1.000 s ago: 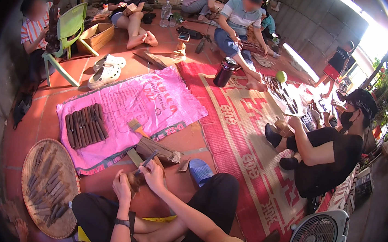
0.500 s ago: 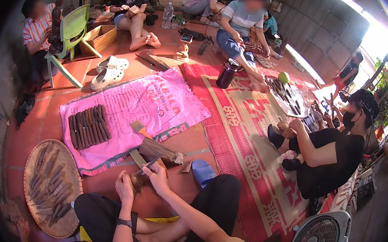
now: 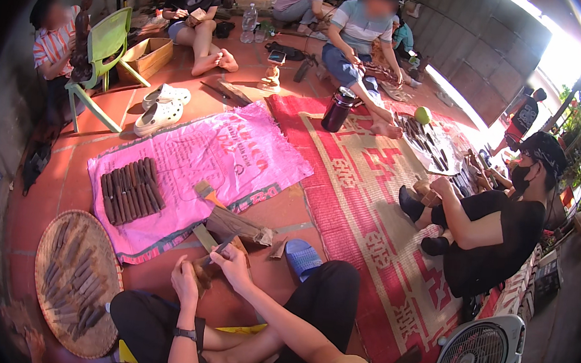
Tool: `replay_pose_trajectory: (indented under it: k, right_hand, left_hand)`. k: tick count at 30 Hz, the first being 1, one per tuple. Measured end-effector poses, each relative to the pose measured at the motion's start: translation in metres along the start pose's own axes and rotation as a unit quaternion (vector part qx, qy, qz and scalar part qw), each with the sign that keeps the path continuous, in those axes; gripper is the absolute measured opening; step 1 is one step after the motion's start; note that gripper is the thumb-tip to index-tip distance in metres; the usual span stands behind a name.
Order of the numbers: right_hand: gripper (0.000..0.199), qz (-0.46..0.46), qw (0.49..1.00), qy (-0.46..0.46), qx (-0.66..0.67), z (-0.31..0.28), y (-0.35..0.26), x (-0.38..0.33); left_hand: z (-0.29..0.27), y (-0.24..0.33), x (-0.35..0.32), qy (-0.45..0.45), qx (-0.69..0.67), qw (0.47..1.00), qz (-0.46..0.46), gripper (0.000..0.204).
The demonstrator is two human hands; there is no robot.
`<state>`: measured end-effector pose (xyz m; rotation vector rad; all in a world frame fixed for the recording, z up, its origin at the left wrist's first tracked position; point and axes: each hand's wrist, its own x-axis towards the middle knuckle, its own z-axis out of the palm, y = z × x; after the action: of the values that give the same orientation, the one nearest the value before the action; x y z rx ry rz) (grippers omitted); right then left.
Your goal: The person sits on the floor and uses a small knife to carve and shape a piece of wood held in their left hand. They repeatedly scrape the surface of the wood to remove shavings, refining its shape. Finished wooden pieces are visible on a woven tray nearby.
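Observation:
My right hand (image 3: 233, 266) is closed round a slim dark tool (image 3: 225, 243), whose exact kind I cannot make out. Its lower end slants down toward a small brown piece (image 3: 204, 275), perhaps wood, that my left hand (image 3: 186, 281) grips, fingers bent. Both hands are close together over my crossed legs. Just beyond them lie a greenish flat block (image 3: 205, 237) and a brown cloth-like bundle (image 3: 241, 228). A wide brush (image 3: 208, 192) with an orange handle rests against that bundle. The fingers partly hide the piece and the tool.
Left of me, a round woven tray (image 3: 44, 293) holds several brown sticks. Dark sticks (image 3: 130, 192) lie in rows on a pink sack (image 3: 204, 146). A blue slipper (image 3: 302, 258) is by my right knee, a fan (image 3: 479, 360) at lower right. Several people sit around; one (image 3: 500, 234) works on the red mat (image 3: 364, 209).
My hands stay together with the tool and the brown piece, shifting only very slightly. At the far right, a person in dark clothes has turned and moved a little.

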<state>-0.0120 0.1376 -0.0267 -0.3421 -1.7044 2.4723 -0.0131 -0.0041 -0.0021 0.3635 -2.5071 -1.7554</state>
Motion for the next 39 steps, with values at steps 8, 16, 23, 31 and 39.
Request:
replay_pose_trajectory:
  k: [8,16,23,31,39]
  right_hand:
    - [0.011,-0.036,0.99,0.029,-0.134,0.008,-0.013,-0.002]
    - [0.009,-0.034,0.963,0.031,-0.265,0.008,-0.017,0.001]
    - [0.012,-0.055,0.998,0.009,-0.035,-0.004,0.005,0.01]
    - [0.011,-0.056,0.96,0.063,-0.268,0.007,-0.011,0.0]
    - [0.009,-0.066,0.964,0.03,-0.254,0.009,-0.015,0.001]
  left_hand:
    - [-0.002,-0.013,0.004,-0.002,-0.004,1.0,0.007,0.048]
    - [-0.001,-0.006,-0.001,0.008,0.005,1.0,0.002,0.047]
    - [0.003,-0.006,0.002,-0.002,0.003,1.0,0.002,0.05]
    - [0.001,-0.013,0.004,-0.014,-0.016,1.0,-0.003,0.05]
    - [0.001,-0.031,0.009,-0.004,-0.032,0.999,-0.003,0.05]
